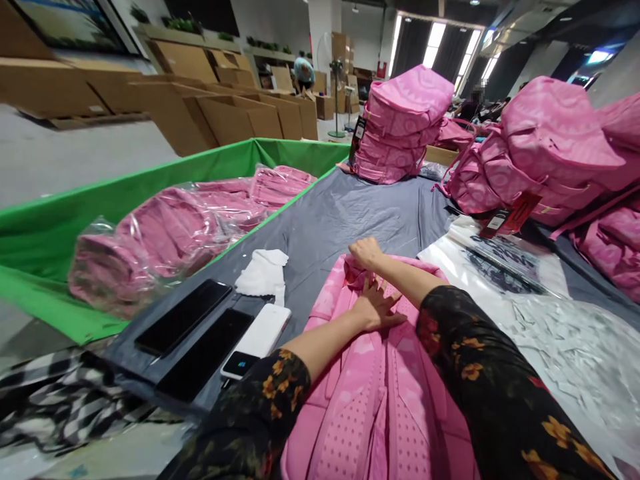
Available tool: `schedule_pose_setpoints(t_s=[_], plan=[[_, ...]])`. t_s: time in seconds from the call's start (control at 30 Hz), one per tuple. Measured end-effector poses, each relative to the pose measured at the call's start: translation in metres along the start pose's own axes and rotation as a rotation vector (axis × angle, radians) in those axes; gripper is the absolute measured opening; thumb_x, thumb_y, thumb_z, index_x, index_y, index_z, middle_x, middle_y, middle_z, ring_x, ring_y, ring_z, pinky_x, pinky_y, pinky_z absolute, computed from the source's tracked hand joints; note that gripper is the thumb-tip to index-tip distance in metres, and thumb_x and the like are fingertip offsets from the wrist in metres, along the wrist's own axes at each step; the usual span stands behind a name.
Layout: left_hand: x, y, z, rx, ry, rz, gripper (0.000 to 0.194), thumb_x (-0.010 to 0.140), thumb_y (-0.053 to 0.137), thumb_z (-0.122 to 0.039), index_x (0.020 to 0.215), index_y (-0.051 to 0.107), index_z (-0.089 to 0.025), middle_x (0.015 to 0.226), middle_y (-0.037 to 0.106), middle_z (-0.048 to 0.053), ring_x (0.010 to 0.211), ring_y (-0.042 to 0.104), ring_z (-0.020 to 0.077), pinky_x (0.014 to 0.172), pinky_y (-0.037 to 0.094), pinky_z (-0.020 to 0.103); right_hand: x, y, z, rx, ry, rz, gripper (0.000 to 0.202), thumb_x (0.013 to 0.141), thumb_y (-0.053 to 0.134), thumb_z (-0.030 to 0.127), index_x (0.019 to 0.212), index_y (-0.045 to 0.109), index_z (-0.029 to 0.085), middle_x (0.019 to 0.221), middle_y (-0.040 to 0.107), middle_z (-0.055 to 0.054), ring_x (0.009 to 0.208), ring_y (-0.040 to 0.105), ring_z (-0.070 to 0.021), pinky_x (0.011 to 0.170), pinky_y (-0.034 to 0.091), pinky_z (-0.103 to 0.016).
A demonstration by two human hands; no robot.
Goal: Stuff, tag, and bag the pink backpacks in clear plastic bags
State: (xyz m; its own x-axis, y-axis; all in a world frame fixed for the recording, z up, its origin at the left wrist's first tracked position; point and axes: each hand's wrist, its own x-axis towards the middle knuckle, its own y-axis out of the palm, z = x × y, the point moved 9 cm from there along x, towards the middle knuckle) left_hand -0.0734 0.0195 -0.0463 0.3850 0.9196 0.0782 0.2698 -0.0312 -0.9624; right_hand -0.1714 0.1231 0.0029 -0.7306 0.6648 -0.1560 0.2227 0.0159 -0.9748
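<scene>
A pink backpack [350, 407] lies on the grey-covered table with its perforated straps and back panel facing up. My left hand [377, 307] rests on its upper part, fingers spread over the fabric. Beyond it, at the backpack's top end, my right hand [366, 253] is closed, with the fingers curled; what it grips is too small to make out. Left of the backpack are a white power bank [263, 337] with a lit display, two black phones [183, 319] and a crumpled white cloth [263, 272].
A green-sided bin [55, 213] at the left holds plastic-wrapped pink bags [170, 227]. Stacked pink backpacks [400, 127] stand at the table's far end, with more [545, 147] on the right. Clear plastic bags [575, 353] lie right. Cardboard boxes [225, 120] and a person [303, 72] are behind.
</scene>
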Motion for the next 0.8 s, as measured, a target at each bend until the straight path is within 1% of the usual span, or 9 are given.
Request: schedule_pose_setpoints(t_s=[0.07, 0.17, 0.23, 0.3, 0.4, 0.5, 0.57, 0.67, 0.8], plan=[[-0.001, 0.000, -0.004, -0.009, 0.039, -0.023, 0.069, 0.090, 0.051, -0.073, 0.144, 0.060, -0.031, 0.143, 0.061, 0.016, 0.138, 0.046, 0.0414, 0.121, 0.017, 0.066, -0.001, 0.005, -0.006, 0.009, 0.008, -0.005, 0.028, 0.095, 0.053, 0.022, 0.113, 0.073, 0.014, 0.110, 0.074, -0.022, 0.106, 0.069, -0.0300, 0.087, 0.049, -0.038], [0.007, 0.001, -0.001, -0.058, 0.055, -0.026, 0.061, 0.091, 0.054, -0.067, 0.142, 0.061, -0.034, 0.151, 0.055, 0.010, 0.143, 0.041, 0.0393, 0.124, 0.017, 0.063, 0.001, 0.008, -0.011, 0.023, 0.037, -0.008, 0.028, 0.095, 0.054, 0.021, 0.116, 0.071, 0.014, 0.113, 0.073, -0.021, 0.107, 0.067, -0.0303, 0.086, 0.048, -0.037], [0.015, -0.003, 0.007, -0.098, 0.022, -0.037, 0.056, 0.095, 0.052, -0.059, 0.145, 0.058, -0.034, 0.152, 0.055, 0.007, 0.146, 0.039, 0.0359, 0.125, 0.017, 0.058, -0.002, 0.004, -0.017, 0.039, 0.044, -0.018, 0.030, 0.094, 0.059, 0.023, 0.121, 0.068, 0.015, 0.118, 0.072, -0.018, 0.108, 0.066, -0.0284, 0.085, 0.048, -0.034], [0.019, -0.011, 0.019, -0.121, -0.079, -0.083, 0.055, 0.099, 0.045, -0.049, 0.149, 0.053, -0.027, 0.154, 0.053, 0.009, 0.148, 0.037, 0.0327, 0.126, 0.019, 0.055, -0.014, -0.001, -0.031, 0.064, 0.021, -0.026, 0.034, 0.094, 0.063, 0.029, 0.126, 0.066, 0.019, 0.125, 0.071, -0.012, 0.110, 0.064, -0.0245, 0.087, 0.047, -0.030], [0.013, -0.024, 0.037, -0.113, -0.302, -0.208, 0.055, 0.100, 0.041, -0.038, 0.150, 0.050, -0.015, 0.160, 0.044, 0.015, 0.150, 0.034, 0.0311, 0.126, 0.021, 0.050, -0.052, 0.000, -0.081, 0.125, 0.071, -0.061, 0.040, 0.092, 0.069, 0.033, 0.131, 0.064, 0.022, 0.130, 0.068, -0.008, 0.114, 0.063, -0.0221, 0.089, 0.046, -0.026], [0.002, -0.030, 0.047, -0.109, -0.465, -0.325, 0.059, 0.098, 0.041, -0.035, 0.151, 0.045, -0.008, 0.160, 0.042, 0.018, 0.147, 0.038, 0.0315, 0.126, 0.023, 0.046, -0.096, 0.018, -0.141, 0.200, 0.286, -0.086, 0.040, 0.090, 0.072, 0.032, 0.127, 0.066, 0.022, 0.125, 0.069, -0.009, 0.110, 0.063, -0.0232, 0.084, 0.046, -0.027], [0.001, -0.026, 0.052, -0.118, -0.515, -0.332, 0.066, 0.098, 0.040, -0.037, 0.154, 0.038, -0.004, 0.159, 0.042, 0.020, 0.146, 0.040, 0.0321, 0.126, 0.024, 0.043, -0.117, 0.036, -0.164, 0.231, 0.435, -0.115, 0.031, 0.092, 0.068, 0.037, 0.120, 0.068, 0.024, 0.117, 0.071, -0.008, 0.103, 0.064, -0.0230, 0.079, 0.045, -0.027], [0.010, -0.018, 0.061, -0.121, -0.503, -0.261, 0.073, 0.098, 0.041, -0.042, 0.156, 0.031, 0.000, 0.158, 0.042, 0.022, 0.145, 0.040, 0.0334, 0.124, 0.028, 0.041, -0.128, 0.054, -0.167, 0.198, 0.529, -0.229, 0.023, 0.096, 0.059, 0.039, 0.112, 0.068, 0.023, 0.111, 0.070, -0.009, 0.101, 0.062, -0.0250, 0.080, 0.042, -0.030], [0.022, -0.019, 0.073, -0.076, -0.464, -0.184, 0.070, 0.094, 0.048, -0.044, 0.153, 0.040, -0.008, 0.149, 0.051, 0.019, 0.133, 0.049, 0.0354, 0.114, 0.039, 0.044, -0.120, 0.059, -0.155, 0.116, 0.495, -0.296, 0.028, 0.099, 0.054, 0.039, 0.112, 0.065, 0.017, 0.113, 0.066, -0.015, 0.107, 0.058, -0.0285, 0.090, 0.041, -0.035]])
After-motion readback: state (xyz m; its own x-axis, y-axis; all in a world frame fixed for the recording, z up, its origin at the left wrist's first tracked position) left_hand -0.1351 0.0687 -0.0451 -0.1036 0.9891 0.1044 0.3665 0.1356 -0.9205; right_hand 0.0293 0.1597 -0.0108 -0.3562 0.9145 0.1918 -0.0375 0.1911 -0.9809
